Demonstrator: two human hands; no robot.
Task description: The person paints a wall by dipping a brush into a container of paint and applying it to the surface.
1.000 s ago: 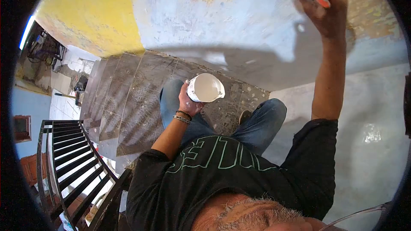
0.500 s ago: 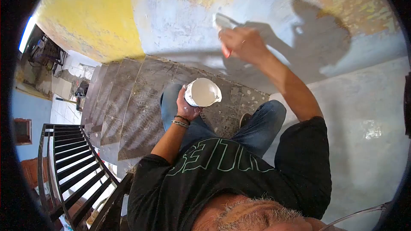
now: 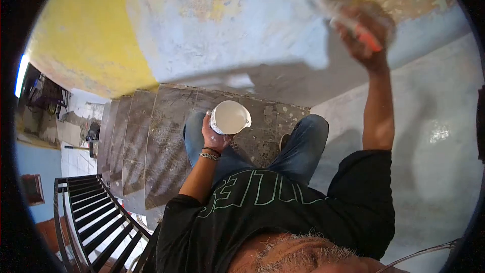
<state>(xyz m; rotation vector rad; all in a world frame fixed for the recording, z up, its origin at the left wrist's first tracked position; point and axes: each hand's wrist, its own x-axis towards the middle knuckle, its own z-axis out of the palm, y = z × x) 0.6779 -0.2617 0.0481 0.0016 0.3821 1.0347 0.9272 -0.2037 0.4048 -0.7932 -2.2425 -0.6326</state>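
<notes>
Up high against the patchy wall (image 3: pixel 242 30) we have the putty knife (image 3: pixel 328 4): orange handle, pale flat blade, blurred here. Our right hand (image 3: pixel 365 35) has its fingers clamped round that handle, and the blade sticks out up and to the left of them. Lower down, our left hand (image 3: pixel 212 135) curls its fingers round the side of a small white tub (image 3: pixel 230 117), held over the stairs (image 3: pixel 151 136).

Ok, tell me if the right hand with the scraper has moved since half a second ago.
Yes. The right hand and scraper swung right and up along the wall, away from the yellow patch and stairs; the left hand holds the cup.
</notes>
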